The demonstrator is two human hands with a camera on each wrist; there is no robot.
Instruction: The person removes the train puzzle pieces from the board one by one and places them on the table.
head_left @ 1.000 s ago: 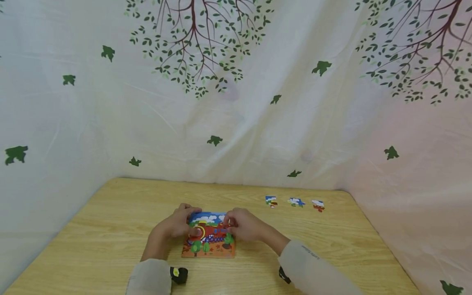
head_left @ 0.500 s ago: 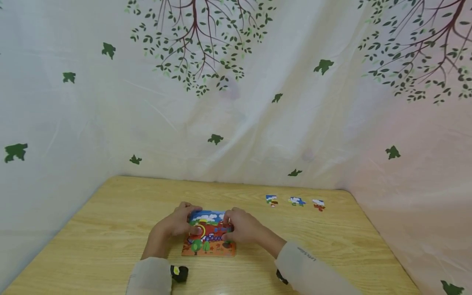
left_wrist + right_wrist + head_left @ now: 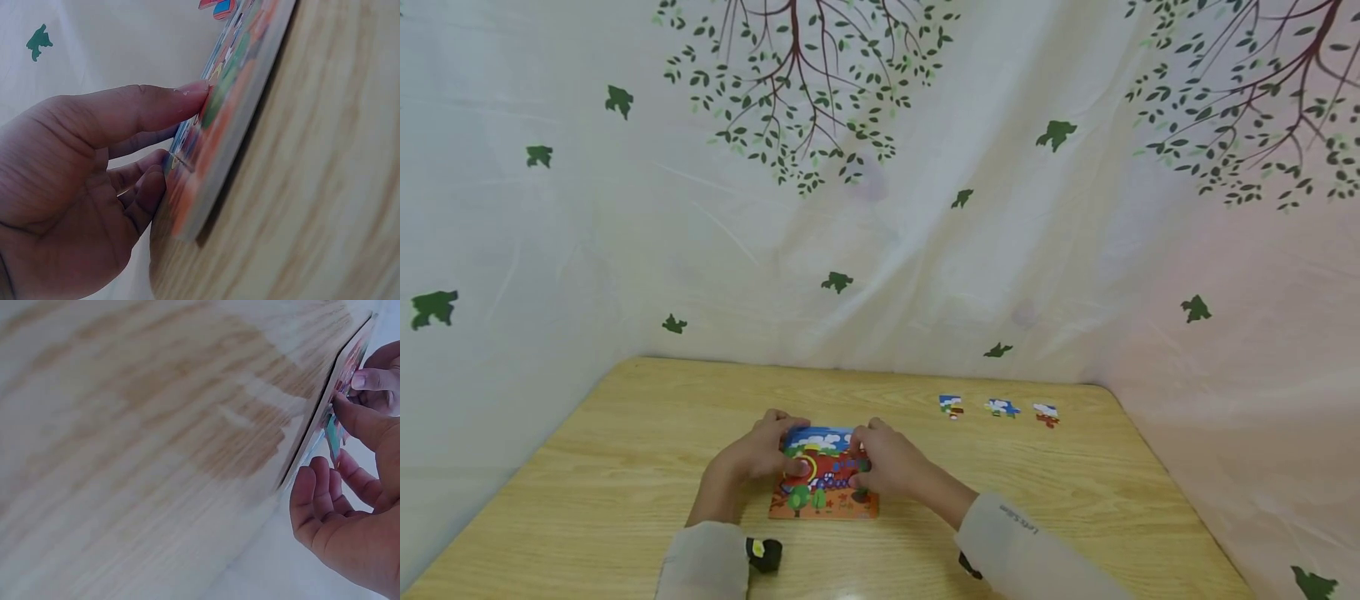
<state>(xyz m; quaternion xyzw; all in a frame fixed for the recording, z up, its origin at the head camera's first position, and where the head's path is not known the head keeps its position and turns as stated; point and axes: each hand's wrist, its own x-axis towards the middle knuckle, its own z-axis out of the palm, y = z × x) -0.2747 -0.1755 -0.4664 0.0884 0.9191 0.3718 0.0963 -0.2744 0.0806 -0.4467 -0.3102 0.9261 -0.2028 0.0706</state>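
Note:
A colourful jigsaw puzzle in a flat tray lies on the table, with a red train, clouds and green trees on it. My left hand holds its left side, the thumb pressing on the picture and the other fingers at the edge, as the left wrist view shows. Over the puzzle's right side, my right hand pinches a puzzle piece between thumb and forefinger. That piece stands tilted against the puzzle in the right wrist view; in the head view the fingers mostly hide it.
Toward the back right of the wooden table lie three loose pieces: one green and blue, one blue and white, one white and red. A white curtain printed with leaves surrounds the table.
My right hand has shifted slightly left over the puzzle, and its thumb now covers part of the tree at the right. The left hand keeps its place.

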